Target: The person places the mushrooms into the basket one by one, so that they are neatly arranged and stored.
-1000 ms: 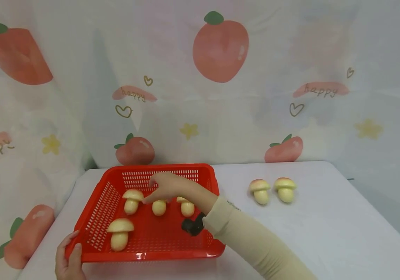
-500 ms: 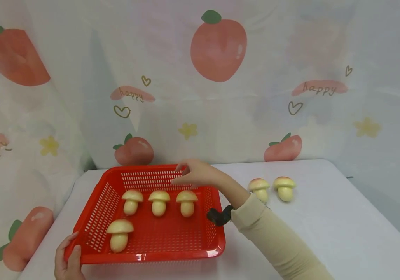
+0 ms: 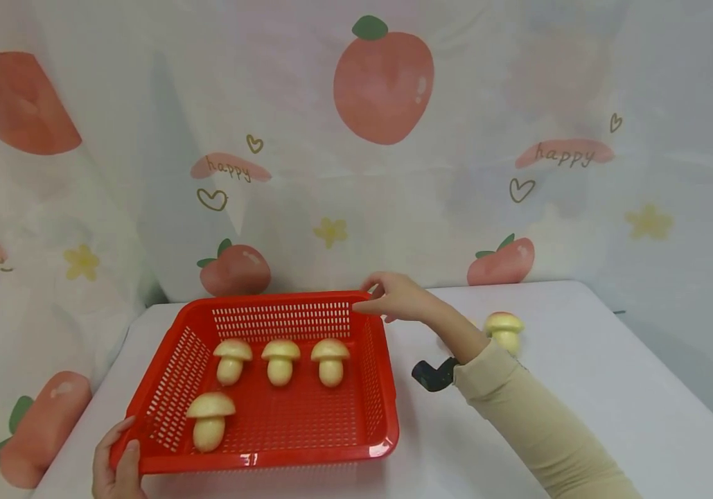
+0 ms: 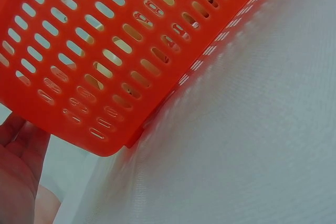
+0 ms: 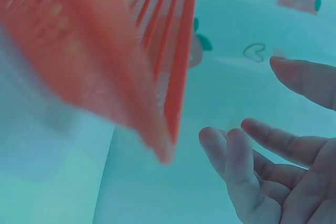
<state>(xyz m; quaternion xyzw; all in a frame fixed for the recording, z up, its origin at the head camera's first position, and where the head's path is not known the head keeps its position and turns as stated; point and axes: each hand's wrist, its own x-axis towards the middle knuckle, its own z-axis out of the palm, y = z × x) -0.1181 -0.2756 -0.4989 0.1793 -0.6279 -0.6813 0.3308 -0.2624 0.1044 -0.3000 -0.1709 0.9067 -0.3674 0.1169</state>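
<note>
My left hand (image 3: pixel 116 462) grips the front left corner of a red plastic basket (image 3: pixel 256 459), thumb on the near side and fingers on the left rim. Inside the basket lie several toy mushrooms with pale yellow stems: three in a row toward the back, and one mushroom (image 3: pixel 209 421) at the front left. My right hand (image 3: pixel 398 298) hovers at the basket's back right corner, holding nothing; the right wrist view shows its fingers (image 5: pixel 239 156) loosely spread. Right of the basket, another mushroom (image 3: pixel 506 331) stands on the table, partly behind my right forearm. A second one beside it is almost wholly hidden.
The table has a white cloth (image 3: pixel 581 374). A white curtain (image 3: pixel 306 90) printed with peaches, hearts and stars hangs behind it and along the left side. A black wrist camera mount (image 3: pixel 434 375) sticks out from my right wrist.
My right hand has moved rightward from above the mushrooms in the basket to its back right corner, baring the back row. My left hand keeps its grip on the basket corner.
</note>
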